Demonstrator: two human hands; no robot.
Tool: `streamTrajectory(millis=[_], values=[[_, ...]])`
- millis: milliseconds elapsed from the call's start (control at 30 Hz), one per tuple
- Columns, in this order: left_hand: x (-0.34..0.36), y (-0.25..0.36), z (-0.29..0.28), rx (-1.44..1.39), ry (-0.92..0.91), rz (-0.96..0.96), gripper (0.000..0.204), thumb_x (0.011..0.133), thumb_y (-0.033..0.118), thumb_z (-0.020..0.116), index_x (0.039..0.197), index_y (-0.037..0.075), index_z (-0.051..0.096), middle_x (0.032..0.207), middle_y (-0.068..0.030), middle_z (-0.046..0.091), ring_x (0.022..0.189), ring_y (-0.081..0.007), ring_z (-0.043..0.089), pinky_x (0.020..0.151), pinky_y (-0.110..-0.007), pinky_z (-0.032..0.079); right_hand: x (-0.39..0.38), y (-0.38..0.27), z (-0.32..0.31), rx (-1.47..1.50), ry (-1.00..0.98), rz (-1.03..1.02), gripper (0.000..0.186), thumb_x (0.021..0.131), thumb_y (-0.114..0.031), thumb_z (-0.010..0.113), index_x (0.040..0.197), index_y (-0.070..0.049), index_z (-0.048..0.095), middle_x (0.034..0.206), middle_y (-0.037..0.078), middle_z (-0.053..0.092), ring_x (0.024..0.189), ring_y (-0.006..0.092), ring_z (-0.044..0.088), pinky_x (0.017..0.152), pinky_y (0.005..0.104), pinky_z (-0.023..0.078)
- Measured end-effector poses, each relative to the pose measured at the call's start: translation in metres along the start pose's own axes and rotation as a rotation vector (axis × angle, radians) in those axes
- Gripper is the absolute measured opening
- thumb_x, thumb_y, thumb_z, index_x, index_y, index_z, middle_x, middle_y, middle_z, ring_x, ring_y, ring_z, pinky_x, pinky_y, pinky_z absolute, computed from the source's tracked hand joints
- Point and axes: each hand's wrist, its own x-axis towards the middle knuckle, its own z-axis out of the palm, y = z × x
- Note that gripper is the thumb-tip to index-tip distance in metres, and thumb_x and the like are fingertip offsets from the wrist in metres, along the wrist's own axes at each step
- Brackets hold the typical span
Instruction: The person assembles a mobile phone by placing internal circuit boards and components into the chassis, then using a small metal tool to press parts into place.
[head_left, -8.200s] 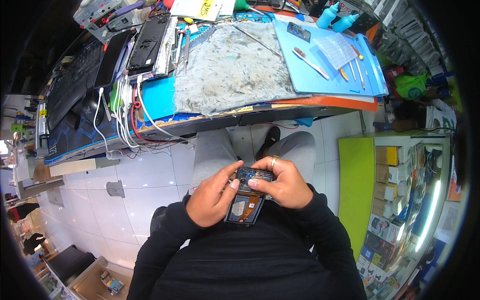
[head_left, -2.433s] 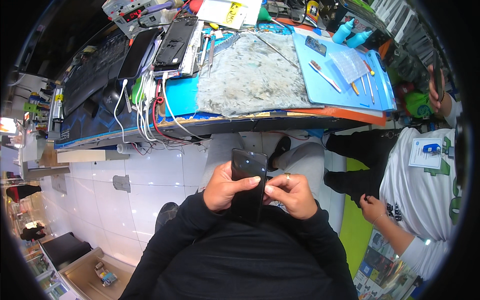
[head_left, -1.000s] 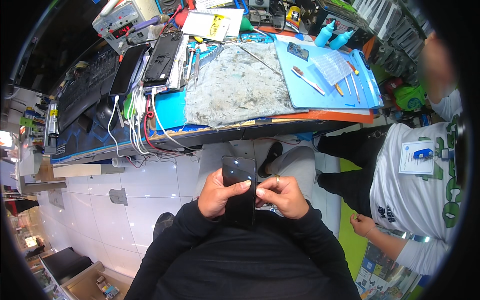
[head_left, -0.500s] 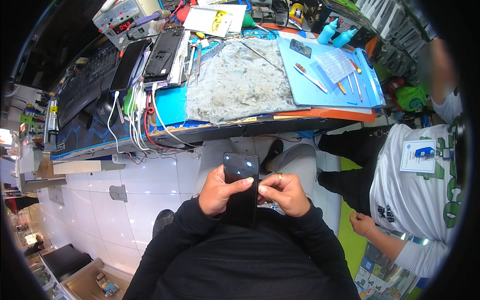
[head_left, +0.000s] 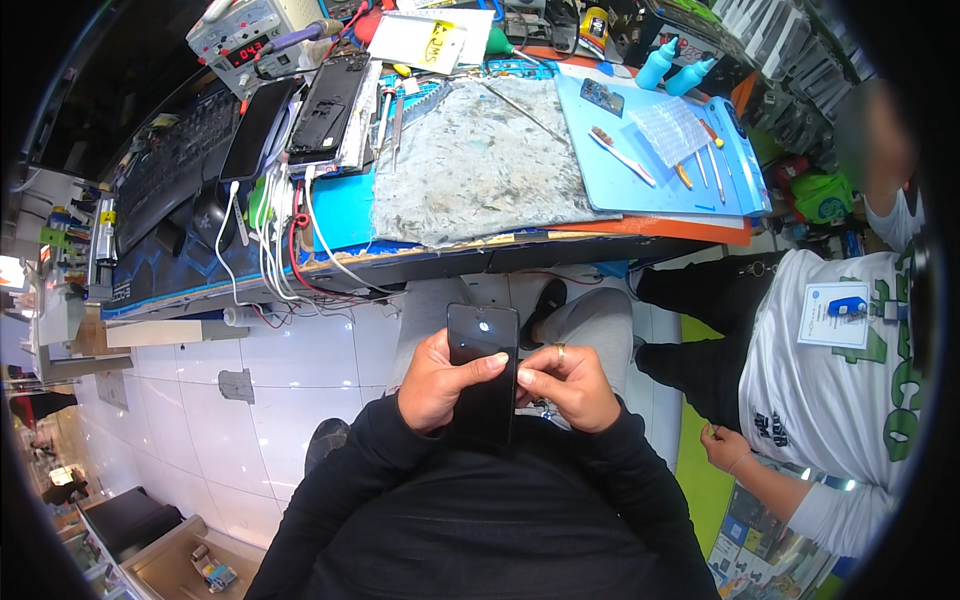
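A black smartphone (head_left: 483,345), its screen dark apart from small bright reflections, is held upright above my lap. My left hand (head_left: 440,382) grips it from the left, with the thumb laid across the screen. At the phone's right edge, my right hand (head_left: 568,385) is closed, thumb and index finger pinched together, a ring on one finger. Whatever sits in that pinch, if anything, is too small and hidden to make out. The phone's lower end merges with my black top.
A workbench ahead carries a stained grey cloth (head_left: 480,160), a blue mat (head_left: 600,130) with a toothbrush (head_left: 622,157), and phones on cables (head_left: 258,132). White cables (head_left: 280,250) hang over its front edge. A person in a white shirt (head_left: 815,370) stands at the right.
Reflections on the phone's screen have shifted and become fewer. My hands hold nearly the same position. The person at the right has moved very slightly.
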Motion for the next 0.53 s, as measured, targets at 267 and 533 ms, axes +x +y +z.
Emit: streamTrajectory(millis=[267,533], values=[[0.002,0.006,0.008,-0.007,0.01,0.004,0.017,0.095,0.005,0.073,0.109,-0.001,0.066,0.096,-0.0093,0.074,0.083,-0.0161,0.072,0.078,-0.031,0.059,0.002,0.008,-0.005,0.053,0.005,-0.025,0.019,0.101,-0.01,0.068,0.105,0.008,0.071,0.093,0.014,0.074,0.085,0.0188,0.073,0.077,0.0318,0.061],[0.004,0.006,0.008,0.027,0.014,0.027,0.017,0.095,0.007,0.074,0.109,-0.001,0.067,0.096,-0.0096,0.075,0.084,-0.0164,0.072,0.078,-0.031,0.059,0.003,0.011,-0.008,0.051,-0.001,-0.037,0.019,0.101,-0.011,0.068,0.106,0.007,0.071,0.094,0.014,0.075,0.085,0.0194,0.074,0.079,0.0335,0.062]])
